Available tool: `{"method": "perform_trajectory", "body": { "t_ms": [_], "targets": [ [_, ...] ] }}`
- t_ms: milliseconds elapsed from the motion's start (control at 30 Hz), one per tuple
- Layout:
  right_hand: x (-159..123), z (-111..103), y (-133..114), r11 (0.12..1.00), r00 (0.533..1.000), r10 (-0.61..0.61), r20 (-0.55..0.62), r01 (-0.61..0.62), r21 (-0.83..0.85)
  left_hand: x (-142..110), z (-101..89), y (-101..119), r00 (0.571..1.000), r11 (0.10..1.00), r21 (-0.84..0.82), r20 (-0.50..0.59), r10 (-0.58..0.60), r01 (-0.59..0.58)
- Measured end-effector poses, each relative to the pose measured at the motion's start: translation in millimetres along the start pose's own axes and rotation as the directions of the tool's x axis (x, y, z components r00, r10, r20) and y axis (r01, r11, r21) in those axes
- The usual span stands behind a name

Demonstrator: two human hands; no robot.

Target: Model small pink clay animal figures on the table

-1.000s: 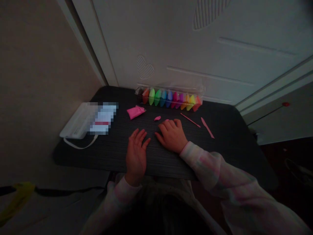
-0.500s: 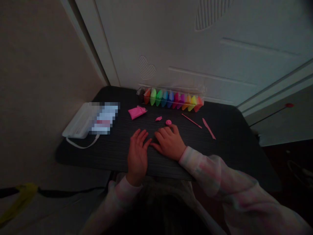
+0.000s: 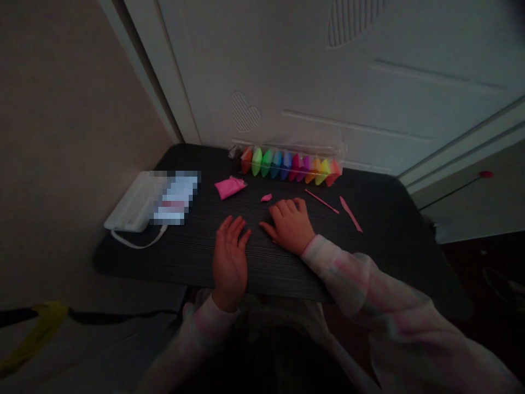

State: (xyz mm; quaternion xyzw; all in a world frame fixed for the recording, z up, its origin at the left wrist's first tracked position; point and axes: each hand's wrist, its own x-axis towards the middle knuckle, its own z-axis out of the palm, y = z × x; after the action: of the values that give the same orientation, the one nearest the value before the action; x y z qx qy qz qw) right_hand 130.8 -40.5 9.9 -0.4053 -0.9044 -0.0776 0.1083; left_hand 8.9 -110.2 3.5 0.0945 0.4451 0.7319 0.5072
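My left hand point(image 3: 230, 265) rests on its edge near the front of the dark table point(image 3: 164, 257), palm turned inward, fingers apart and holding nothing. My right hand point(image 3: 292, 225) lies palm down with its thumb spread out to the left. Its fingers cover the spot where a small pink clay ball lay, so the ball is hidden; whether they touch it I cannot tell. Just beyond that hand lies a small pink clay piece point(image 3: 266, 197). A pink clay packet point(image 3: 229, 187) lies farther left. To the right are a thin pink modelling stick point(image 3: 322, 201) and a pink modelling knife point(image 3: 350, 214).
Along the back edge stands a clear tray point(image 3: 287, 164) of clay packets in several colours. A white box point(image 3: 133, 202) with a cable point(image 3: 139, 246) sits at the left, beside a blurred-out device point(image 3: 176, 198). A white door point(image 3: 307, 82) rises behind the table.
My right hand has moved forward and slightly right, over the small pink ball, which was visible before. My left hand has barely moved.
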Motion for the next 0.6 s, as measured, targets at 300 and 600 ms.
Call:
{"method": "perform_trajectory", "body": {
  "t_ms": [300,600],
  "targets": [
    [-0.3,1.6,0.2,1.0,1.0,0.018,-0.008,-0.018,-0.002,-0.2,0.2,0.5,1.0,1.0,-0.006,0.008,-0.003,0.003],
    [-0.9,1.5,-1.7,1.0,1.0,-0.009,-0.008,0.009,0.019,0.0,0.0,0.3,1.0,1.0,0.028,0.013,-0.008,0.007]
  ]
}}
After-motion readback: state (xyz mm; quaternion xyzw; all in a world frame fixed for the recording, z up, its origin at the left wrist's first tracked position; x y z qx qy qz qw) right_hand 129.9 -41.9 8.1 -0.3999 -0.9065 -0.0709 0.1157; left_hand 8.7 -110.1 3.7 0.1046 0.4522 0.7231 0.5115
